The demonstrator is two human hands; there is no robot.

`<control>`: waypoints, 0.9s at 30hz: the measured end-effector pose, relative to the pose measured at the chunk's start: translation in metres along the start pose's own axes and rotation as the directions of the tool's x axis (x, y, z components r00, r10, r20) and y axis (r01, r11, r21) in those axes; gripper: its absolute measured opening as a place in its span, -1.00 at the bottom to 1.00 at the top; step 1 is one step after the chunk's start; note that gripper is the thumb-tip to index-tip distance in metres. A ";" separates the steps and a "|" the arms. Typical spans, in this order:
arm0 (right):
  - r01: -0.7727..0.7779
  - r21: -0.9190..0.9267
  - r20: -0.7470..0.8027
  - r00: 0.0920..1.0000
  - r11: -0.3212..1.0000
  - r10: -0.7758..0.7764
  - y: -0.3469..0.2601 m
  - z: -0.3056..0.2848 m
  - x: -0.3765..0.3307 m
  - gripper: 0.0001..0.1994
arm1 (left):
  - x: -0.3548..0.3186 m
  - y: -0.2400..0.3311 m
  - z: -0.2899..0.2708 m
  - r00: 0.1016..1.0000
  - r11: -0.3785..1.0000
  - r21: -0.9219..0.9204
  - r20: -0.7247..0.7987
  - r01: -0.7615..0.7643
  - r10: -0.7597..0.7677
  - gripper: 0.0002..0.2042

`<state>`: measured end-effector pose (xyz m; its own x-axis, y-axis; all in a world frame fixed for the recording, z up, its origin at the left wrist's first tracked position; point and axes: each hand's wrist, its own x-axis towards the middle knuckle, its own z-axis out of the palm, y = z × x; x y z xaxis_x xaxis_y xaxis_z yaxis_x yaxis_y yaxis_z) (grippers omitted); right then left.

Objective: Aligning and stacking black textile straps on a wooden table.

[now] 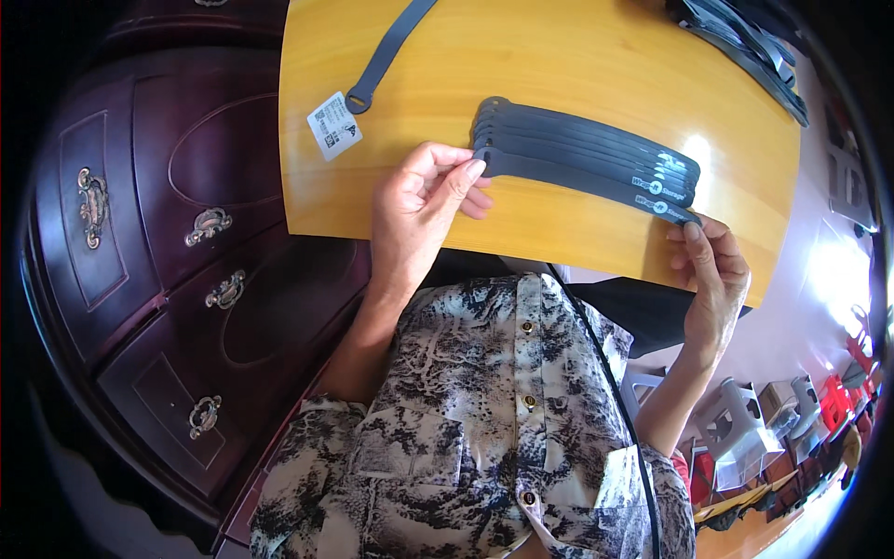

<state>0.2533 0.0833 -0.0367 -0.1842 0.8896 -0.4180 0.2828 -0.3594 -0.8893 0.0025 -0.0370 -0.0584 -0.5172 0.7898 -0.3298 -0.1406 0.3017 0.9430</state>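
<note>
Several dark grey straps (pixel 587 140) lie fanned in an overlapping row on the yellow wooden table, each with a rounded, slotted left end. The nearest strap (pixel 577 183) has white print near its right end. My left hand (pixel 419 200) pinches that strap's slotted left end between thumb and fingers. At the other end, my right hand (pixel 712 265) grips the strap's right tip, thumb on top. A single loose strap (pixel 386 58) lies farther off at the left, its slotted end beside a white printed label (pixel 333 126).
The yellow table (pixel 559 238) ends just in front of my body. A heap of dark straps or packaging (pixel 740 51) sits at its far right corner. Dark red drawers (pixel 186 186) with ornate handles stand at the left. Grey plastic stools (pixel 736 433) are at the lower right.
</note>
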 end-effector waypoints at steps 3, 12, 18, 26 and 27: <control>0.021 0.000 -0.005 1.000 1.000 -0.021 0.004 0.001 0.000 -0.85 | 0.000 -0.001 -0.002 1.000 1.000 -0.018 0.003 0.003 -0.003 -0.88; 0.079 -0.027 -0.051 0.995 0.997 -0.080 0.008 -0.003 0.004 -0.87 | 0.002 0.001 -0.004 1.000 0.998 -0.058 0.010 0.008 -0.007 -0.89; 0.067 0.006 -0.057 0.996 0.998 -0.067 0.006 -0.001 0.003 -0.87 | 0.002 0.001 -0.003 1.000 0.998 -0.070 -0.004 0.003 -0.003 -0.89; 0.076 0.009 -0.070 0.995 0.997 -0.076 0.009 0.000 0.003 -0.87 | 0.000 0.004 -0.004 1.000 0.997 -0.075 -0.023 0.016 -0.018 -0.90; 0.075 0.013 -0.073 0.995 0.997 -0.074 0.008 0.000 0.003 -0.87 | 0.002 0.004 -0.003 0.999 0.997 -0.069 -0.023 0.021 -0.022 -0.91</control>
<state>0.2550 0.0830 -0.0449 -0.1352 0.9319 -0.3367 0.2561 -0.2954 -0.9204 -0.0018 -0.0365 -0.0553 -0.5329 0.7705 -0.3498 -0.2090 0.2807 0.9368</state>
